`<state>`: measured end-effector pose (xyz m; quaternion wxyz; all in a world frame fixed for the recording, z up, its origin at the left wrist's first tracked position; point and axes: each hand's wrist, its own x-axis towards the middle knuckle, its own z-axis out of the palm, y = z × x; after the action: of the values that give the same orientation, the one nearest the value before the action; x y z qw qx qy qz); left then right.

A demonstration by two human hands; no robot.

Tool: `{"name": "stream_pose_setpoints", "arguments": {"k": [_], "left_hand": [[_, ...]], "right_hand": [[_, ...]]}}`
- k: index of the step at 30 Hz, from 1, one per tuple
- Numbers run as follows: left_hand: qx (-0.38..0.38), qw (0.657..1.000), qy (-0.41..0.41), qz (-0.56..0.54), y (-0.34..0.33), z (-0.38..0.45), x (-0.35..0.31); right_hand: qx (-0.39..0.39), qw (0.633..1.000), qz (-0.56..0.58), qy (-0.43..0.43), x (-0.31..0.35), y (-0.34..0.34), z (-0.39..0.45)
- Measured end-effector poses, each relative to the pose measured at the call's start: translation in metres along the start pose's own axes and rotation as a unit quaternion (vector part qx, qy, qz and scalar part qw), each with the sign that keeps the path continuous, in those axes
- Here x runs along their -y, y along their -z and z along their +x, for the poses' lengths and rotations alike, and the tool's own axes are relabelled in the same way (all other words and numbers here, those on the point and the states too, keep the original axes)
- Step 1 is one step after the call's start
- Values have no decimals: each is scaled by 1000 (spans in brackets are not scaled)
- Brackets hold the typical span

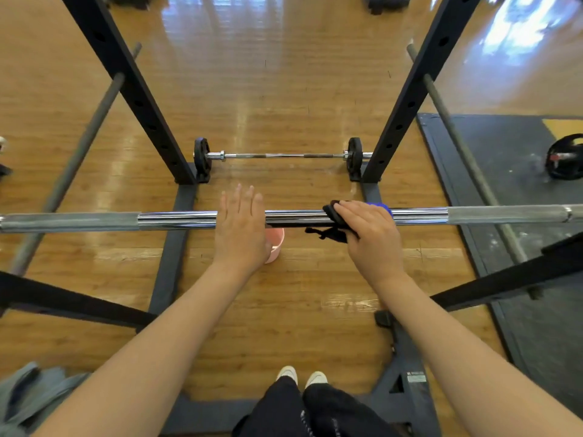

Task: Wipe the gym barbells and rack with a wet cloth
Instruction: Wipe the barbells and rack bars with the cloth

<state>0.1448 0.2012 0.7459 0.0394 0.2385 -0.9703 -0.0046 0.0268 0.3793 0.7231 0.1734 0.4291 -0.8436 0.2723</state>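
A chrome barbell (176,219) lies level across the black rack (132,89) in front of me. My right hand (369,238) grips a dark cloth with a blue part (336,219) wrapped over the bar's middle. My left hand (241,230) rests flat on top of the bar, fingers straight, a little to the left of the cloth. A second, thinner barbell (280,155) with small black plates lies on the floor between the rack's far uprights.
A pink bucket (276,246) stands on the wooden floor under the bar, partly hidden by my left hand. Rack base beams (172,247) run along the floor on both sides. A dark mat (504,171) with a weight lies to the right.
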Motion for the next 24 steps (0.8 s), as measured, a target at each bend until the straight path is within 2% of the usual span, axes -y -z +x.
{"name": "stream_pose_setpoints", "arguments": {"k": [3, 7, 13, 17, 21, 24], "left_hand": [[-3, 1000, 0, -20, -1, -2, -2], [-38, 998, 24, -45, -6, -4, -7], [-15, 999, 50, -3, -6, -2, -11], [-22, 997, 71, 25, -7, -2, -17], [-5, 993, 107, 44, -2, -3, -33], [-17, 997, 68, 41, -3, -5, -71]], "right_hand": [[-2, 999, -21, -35, -20, 16, -10], [-3, 997, -32, -69, -14, 12, -9], [-20, 1000, -18, 3, 9, -11, 2], [-23, 998, -8, 66, -11, -11, 1], [-26, 996, 9, 84, -33, -2, -4], [-18, 996, 24, 88, -60, 13, -8]]}}
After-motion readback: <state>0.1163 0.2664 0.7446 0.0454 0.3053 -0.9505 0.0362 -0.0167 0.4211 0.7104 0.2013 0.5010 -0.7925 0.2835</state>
